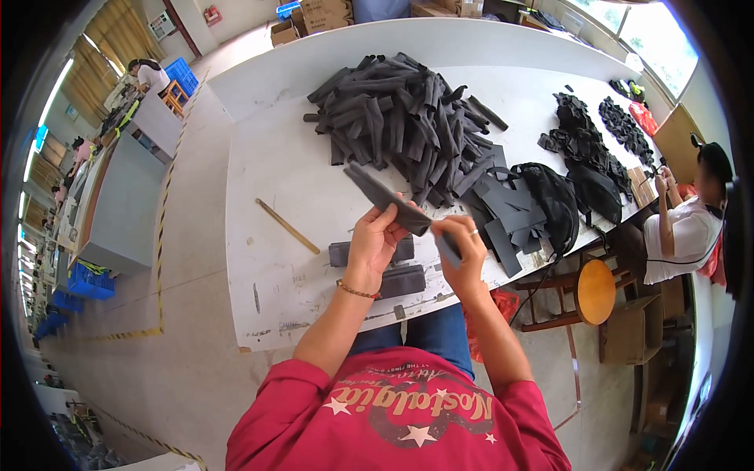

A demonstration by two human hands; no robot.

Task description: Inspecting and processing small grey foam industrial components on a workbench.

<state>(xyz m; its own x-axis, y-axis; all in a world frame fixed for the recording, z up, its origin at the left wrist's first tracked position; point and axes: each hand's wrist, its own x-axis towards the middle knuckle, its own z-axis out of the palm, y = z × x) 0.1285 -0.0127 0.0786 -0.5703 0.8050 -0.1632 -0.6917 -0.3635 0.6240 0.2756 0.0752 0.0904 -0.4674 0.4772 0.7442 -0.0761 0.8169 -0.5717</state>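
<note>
My left hand [375, 242] is closed round a black fabric sleeve [369, 184], a flattened tube that slants up and away to the left. At its near end, my right hand [465, 255] pinches a flat dark-grey piece [447, 250], partly hidden by the fingers. Below my left wrist lie dark rectangular fabric pieces [402, 281], stacked near the front edge of the white table [271, 286]. A big heap of similar black sleeves [393, 110] covers the middle of the table. Flat dark-grey sheets [509, 212] are spread to its right.
A wooden strip [287, 226] lies left of my hands. A black bag [552, 206] and piles of black pieces [583, 129] fill the table's right side. Another person [683, 228] sits at the right, past a wooden stool [594, 292]. A low white panel [408, 41] edges the far side.
</note>
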